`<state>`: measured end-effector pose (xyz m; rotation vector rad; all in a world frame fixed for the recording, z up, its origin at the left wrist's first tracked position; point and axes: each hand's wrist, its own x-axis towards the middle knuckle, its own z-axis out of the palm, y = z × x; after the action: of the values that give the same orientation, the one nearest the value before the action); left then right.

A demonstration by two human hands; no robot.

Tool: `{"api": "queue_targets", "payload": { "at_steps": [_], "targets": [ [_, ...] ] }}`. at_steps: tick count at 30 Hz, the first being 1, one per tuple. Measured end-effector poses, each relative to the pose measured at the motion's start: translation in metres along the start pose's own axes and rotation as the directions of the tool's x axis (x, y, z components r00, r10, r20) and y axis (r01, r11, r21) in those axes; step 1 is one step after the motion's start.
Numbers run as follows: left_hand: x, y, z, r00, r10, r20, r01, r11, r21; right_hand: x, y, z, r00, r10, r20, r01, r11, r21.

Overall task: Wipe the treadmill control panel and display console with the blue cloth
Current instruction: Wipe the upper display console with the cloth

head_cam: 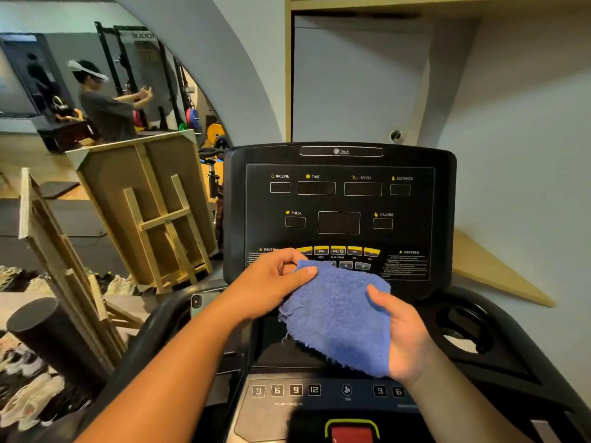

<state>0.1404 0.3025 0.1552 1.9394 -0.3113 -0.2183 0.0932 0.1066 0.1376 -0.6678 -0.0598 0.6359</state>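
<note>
A fluffy blue cloth (335, 314) is spread between my two hands in front of the treadmill's black display console (339, 203). My left hand (275, 282) pinches its top left corner, just under the row of yellow buttons (339, 251). My right hand (399, 334) grips the cloth's right edge, thumb on top. The cloth hangs a little in front of the console's lower part and hides some small buttons there. Below it lies the lower control panel (319, 391) with numbered keys and a red stop button (351, 433).
A cup holder (463, 324) sits in the right side of the console tray. Wooden frames (153, 212) lean to the left, with a black foam roller (48, 334) and shoes on the floor. A mirror at the upper left reflects a person and gym racks.
</note>
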Motion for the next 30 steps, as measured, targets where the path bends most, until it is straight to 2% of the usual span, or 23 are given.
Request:
{"api": "queue_targets", "payload": {
  "at_steps": [2, 4, 6, 8, 9, 10, 11, 12, 13, 15, 16, 18, 20, 22, 24, 26, 30],
  "targets": [
    [0.001, -0.007, 0.000, 0.998, -0.015, -0.068, 0.015, 1.000, 0.000, 0.012, -0.006, -0.011, 0.999, 0.041, -0.033, -0.043, 0.998, -0.054],
    [0.000, -0.026, -0.004, 0.975, -0.049, -0.217, 0.053, 0.999, 0.009, 0.020, -0.014, -0.030, 0.974, -0.011, -0.224, -0.036, 0.979, -0.203],
    [-0.003, -0.057, -0.010, 0.936, -0.115, -0.333, 0.101, 0.993, -0.060, 0.025, -0.032, -0.040, 0.929, -0.161, -0.333, 0.053, 0.949, -0.311],
    [-0.010, -0.090, -0.016, 0.897, -0.167, -0.409, 0.152, 0.986, -0.069, 0.034, -0.054, -0.030, 0.878, -0.341, -0.334, 0.197, 0.897, -0.396],
    [-0.014, -0.103, -0.018, 0.878, -0.172, -0.447, 0.183, 0.983, -0.018, 0.043, -0.064, -0.023, 0.828, -0.454, -0.330, 0.256, 0.829, -0.497],
    [-0.017, -0.116, -0.018, 0.859, -0.173, -0.482, 0.217, 0.975, 0.037, 0.054, -0.074, -0.013, 0.747, -0.576, -0.331, 0.267, 0.716, -0.645],
    [-0.021, -0.124, -0.018, 0.842, -0.181, -0.508, 0.254, 0.964, 0.079, 0.069, -0.083, -0.005, 0.643, -0.715, -0.273, 0.230, 0.520, -0.822],
    [-0.024, -0.135, -0.017, 0.831, -0.194, -0.521, 0.287, 0.952, 0.105, 0.085, -0.092, 0.003, 0.573, -0.810, -0.125, 0.164, 0.263, -0.951],
    [-0.027, -0.144, -0.015, 0.826, -0.213, -0.522, 0.322, 0.938, 0.126, 0.105, -0.097, 0.007, 0.543, -0.837, 0.066, 0.122, 0.000, -0.993],
    [-0.031, -0.164, -0.013, 0.823, -0.251, -0.510, 0.380, 0.910, 0.165, 0.147, -0.101, 0.007, 0.576, -0.746, 0.334, -0.003, -0.410, -0.912],
    [-0.033, -0.172, -0.012, 0.824, -0.255, -0.507, 0.394, 0.900, 0.188, 0.166, -0.100, 0.001, 0.615, -0.684, 0.393, -0.093, -0.557, -0.825],
    [-0.033, -0.179, -0.010, 0.824, -0.245, -0.510, 0.404, 0.886, 0.228, 0.192, -0.086, -0.014, 0.687, -0.577, 0.441, -0.228, -0.747, -0.624],
    [-0.032, -0.176, -0.008, 0.830, -0.217, -0.514, 0.398, 0.875, 0.274, 0.198, -0.064, -0.032, 0.756, -0.434, 0.490, -0.199, -0.866, -0.460],
    [-0.031, -0.173, -0.006, 0.835, -0.182, -0.520, 0.396, 0.855, 0.336, 0.191, -0.053, -0.054, 0.824, -0.176, 0.539, -0.041, -0.966, -0.254],
    [-0.031, -0.172, -0.003, 0.831, -0.166, -0.531, 0.407, 0.832, 0.376, 0.180, -0.065, -0.067, 0.839, 0.039, 0.542, 0.100, -0.992, -0.082],
    [-0.033, -0.172, -0.002, 0.825, -0.158, -0.542, 0.413, 0.824, 0.388, 0.181, -0.088, -0.063, 0.836, 0.022, 0.548, 0.064, -0.996, -0.057],
    [-0.033, -0.170, -0.001, 0.815, -0.125, -0.566, 0.410, 0.815, 0.410, 0.213, -0.107, -0.014, 0.751, -0.324, 0.576, -0.161, -0.935, -0.316]
  ]
}}
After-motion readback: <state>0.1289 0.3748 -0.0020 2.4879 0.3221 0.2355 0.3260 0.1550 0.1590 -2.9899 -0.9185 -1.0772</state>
